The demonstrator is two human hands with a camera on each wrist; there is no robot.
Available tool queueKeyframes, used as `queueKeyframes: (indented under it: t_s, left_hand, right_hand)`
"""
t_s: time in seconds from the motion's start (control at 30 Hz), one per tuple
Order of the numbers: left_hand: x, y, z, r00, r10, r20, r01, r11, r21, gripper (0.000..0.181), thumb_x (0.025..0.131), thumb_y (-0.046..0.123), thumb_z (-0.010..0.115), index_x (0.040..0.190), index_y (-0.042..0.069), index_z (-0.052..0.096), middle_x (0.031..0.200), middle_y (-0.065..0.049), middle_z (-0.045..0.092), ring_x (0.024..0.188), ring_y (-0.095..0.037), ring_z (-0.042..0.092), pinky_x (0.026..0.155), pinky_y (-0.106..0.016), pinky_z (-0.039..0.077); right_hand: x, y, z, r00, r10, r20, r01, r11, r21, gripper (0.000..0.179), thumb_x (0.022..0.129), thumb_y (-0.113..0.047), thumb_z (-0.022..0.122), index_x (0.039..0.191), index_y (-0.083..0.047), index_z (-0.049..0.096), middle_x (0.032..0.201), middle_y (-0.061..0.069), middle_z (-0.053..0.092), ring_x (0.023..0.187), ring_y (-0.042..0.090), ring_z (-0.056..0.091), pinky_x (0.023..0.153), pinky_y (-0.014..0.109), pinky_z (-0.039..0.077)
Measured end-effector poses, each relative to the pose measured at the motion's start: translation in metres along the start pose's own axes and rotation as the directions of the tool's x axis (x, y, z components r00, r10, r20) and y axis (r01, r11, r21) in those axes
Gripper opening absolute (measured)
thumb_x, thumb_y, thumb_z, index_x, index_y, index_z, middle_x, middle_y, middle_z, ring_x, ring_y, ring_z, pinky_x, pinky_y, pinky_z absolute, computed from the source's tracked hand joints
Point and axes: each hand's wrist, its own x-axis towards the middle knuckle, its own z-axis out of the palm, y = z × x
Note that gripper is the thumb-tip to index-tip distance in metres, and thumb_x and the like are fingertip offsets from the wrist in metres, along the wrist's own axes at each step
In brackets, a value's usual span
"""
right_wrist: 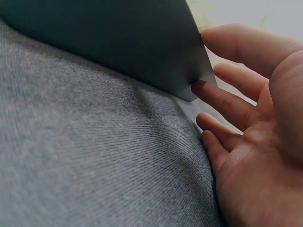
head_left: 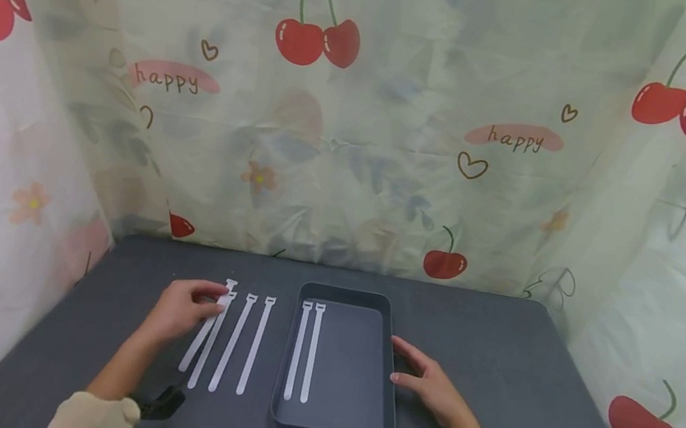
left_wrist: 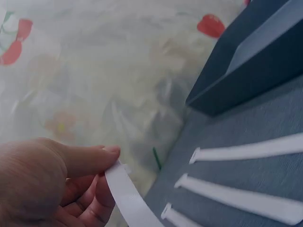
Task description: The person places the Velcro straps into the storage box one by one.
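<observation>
Carefully: my left hand pinches one white strap near its head, so I'd raise it clear of the three straps on the tabletop; beyond, the tray holds two more straps, and my right hand, fingers loosely spread against its side, should steady it lightly.

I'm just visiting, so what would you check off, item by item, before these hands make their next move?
1. Grip: ok. The left hand pinches a white strap near one end.
2. Support: ok. The right hand touches the right side of the tray.
3. Order inside: ok. Two straps lie side by side there, apart from each other.
4. Free room: ok. Bare floor shows to their right.
5. Held strap clear of the nearest loose strap: cannot tell. They overlap in the head view, but contact is unclear.
</observation>
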Motion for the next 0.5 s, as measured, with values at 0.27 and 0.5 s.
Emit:
queueKeyframes:
  t_s: [0.27,0.5]
  left_hand:
    - [-0.01,0.022,0.015,0.999,0.033,0.028,-0.03,0.995,-0.1,0.032,0.086,0.007,0.074,0.117,0.004,0.069,0.103,-0.012,0.067,0.071,-0.02,0.059,0.062,-0.035,0.051]
    - [-0.017,0.04,0.031,0.997,0.071,0.041,-0.061,0.977,-0.204,0.03,0.086,0.007,0.074,0.115,0.003,0.07,0.099,-0.009,0.068,0.071,-0.023,0.06,0.063,-0.039,0.053]
  right_hand:
    - [0.0,0.0,0.0,1.0,0.008,-0.007,-0.008,1.0,0.002,0.068,0.087,-0.019,0.074,0.147,-0.01,0.043,0.151,0.011,0.039,0.142,0.03,0.027,0.113,0.055,0.017]
    - [-0.001,-0.002,0.001,1.0,0.009,-0.007,-0.009,1.0,0.006,0.068,0.087,-0.019,0.073,0.147,-0.01,0.043,0.151,0.011,0.039,0.142,0.031,0.027,0.112,0.056,0.017]
